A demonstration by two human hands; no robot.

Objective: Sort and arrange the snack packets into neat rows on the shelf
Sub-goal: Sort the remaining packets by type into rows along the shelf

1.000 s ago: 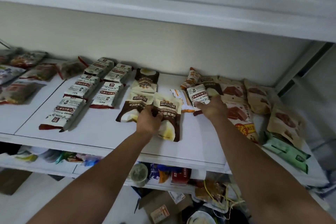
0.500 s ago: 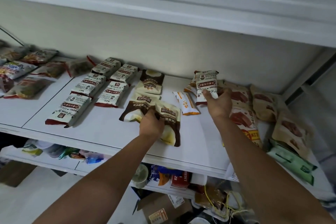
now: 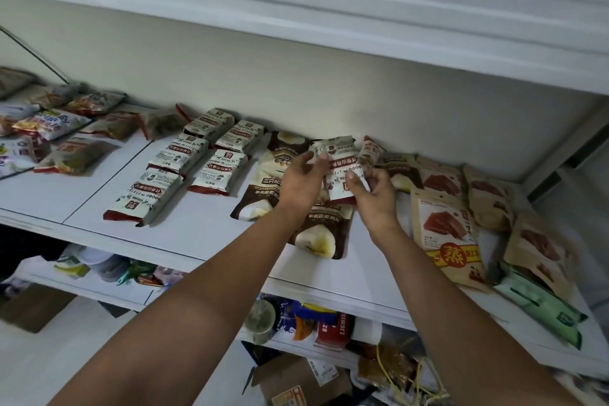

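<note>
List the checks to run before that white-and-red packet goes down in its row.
1. Grip: right hand pinches the white-and-red packet, left hand touches its edge: ok.
2. Matching rows: row of three and row of two lie alongside: ok.
3. Free slot: bare shelf in front of the row of two: ok.
4. Path: brown packets under the hands lie flat: ok.
5. Print facing matches rows: cannot tell.

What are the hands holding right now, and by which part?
One white-and-red snack packet, held above the shelf. The right hand pinches its near lower corner; the left hand grips its left edge, thumb on the printed face.
</note>
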